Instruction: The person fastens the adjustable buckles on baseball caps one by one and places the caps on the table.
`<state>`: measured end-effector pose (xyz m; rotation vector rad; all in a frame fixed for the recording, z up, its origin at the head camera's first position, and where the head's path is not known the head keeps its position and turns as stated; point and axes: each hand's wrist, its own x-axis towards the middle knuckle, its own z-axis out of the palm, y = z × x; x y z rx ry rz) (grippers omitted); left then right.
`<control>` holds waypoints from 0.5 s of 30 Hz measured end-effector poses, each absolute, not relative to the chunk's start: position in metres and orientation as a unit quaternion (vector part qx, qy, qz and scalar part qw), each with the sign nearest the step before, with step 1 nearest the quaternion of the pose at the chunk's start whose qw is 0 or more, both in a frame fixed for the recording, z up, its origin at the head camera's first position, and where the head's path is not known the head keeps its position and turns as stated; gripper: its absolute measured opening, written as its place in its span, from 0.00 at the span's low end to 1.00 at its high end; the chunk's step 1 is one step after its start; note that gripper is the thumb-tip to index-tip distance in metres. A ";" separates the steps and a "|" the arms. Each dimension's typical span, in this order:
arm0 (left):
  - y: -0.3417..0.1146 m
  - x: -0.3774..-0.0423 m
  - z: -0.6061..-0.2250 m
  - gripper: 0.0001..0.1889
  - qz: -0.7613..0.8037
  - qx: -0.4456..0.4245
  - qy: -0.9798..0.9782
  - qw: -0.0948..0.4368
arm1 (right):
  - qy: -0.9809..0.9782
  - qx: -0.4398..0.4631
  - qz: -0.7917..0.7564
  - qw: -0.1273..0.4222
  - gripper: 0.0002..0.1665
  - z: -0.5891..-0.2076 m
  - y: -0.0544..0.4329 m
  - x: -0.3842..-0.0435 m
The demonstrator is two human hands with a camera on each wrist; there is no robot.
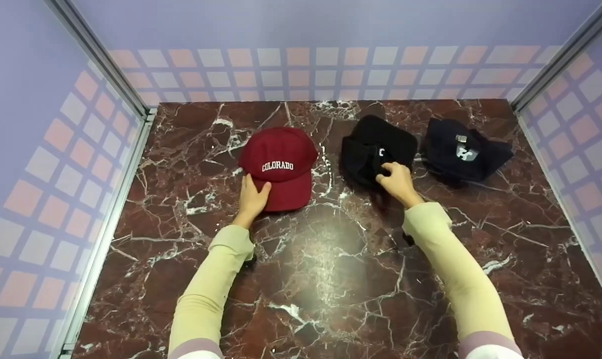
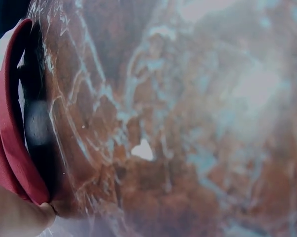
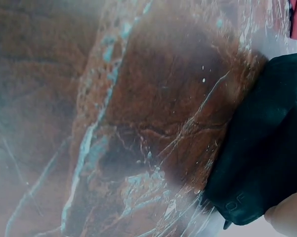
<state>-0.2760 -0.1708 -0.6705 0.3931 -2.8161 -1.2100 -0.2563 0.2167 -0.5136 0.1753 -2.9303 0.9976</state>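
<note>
A dark red baseball cap (image 1: 280,149) lettered COLORADO lies with its brim toward me. At the brim's left side, my left hand (image 1: 253,198) grips it, thumb on top; the left wrist view shows the brim (image 2: 15,128) edge-on, part of the hand (image 2: 20,212) at its end. To the right, a black cap (image 1: 363,154) with a small white letter has its brim pointing away. My right hand (image 1: 398,182) pinches its near side with curled fingers. In the right wrist view, black fabric (image 3: 262,143) with faint raised letters meets a finger (image 3: 289,215).
A dark navy cap (image 1: 445,149) with a pale patch lies on its side right of the black one. All three caps are on a dark red marbled surface (image 1: 325,279). Lilac panels with pink and white squares (image 1: 298,75) wall in the back and both sides.
</note>
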 end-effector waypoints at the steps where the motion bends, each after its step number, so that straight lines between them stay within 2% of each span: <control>1: -0.173 -0.279 -0.675 0.46 -0.397 0.125 -0.909 0.022 | -0.946 0.060 0.320 0.014 0.23 -0.513 0.217 -0.256; 8: -0.175 -0.279 -0.666 0.47 -0.400 0.116 -0.909 -0.009 | -0.949 0.089 0.295 -0.069 0.21 -0.503 0.215 -0.252; 12: -0.166 -0.265 -0.629 0.46 -0.405 0.118 -0.907 -0.026 | -0.947 0.113 0.276 -0.119 0.25 -0.495 0.214 -0.251; 14: -0.157 -0.250 -0.589 0.43 -0.399 0.141 -0.904 -0.060 | -0.944 0.123 0.273 -0.141 0.28 -0.492 0.214 -0.250; 15: -0.153 -0.243 -0.573 0.42 -0.393 0.147 -0.906 -0.058 | -0.942 0.128 0.273 -0.149 0.27 -0.491 0.213 -0.250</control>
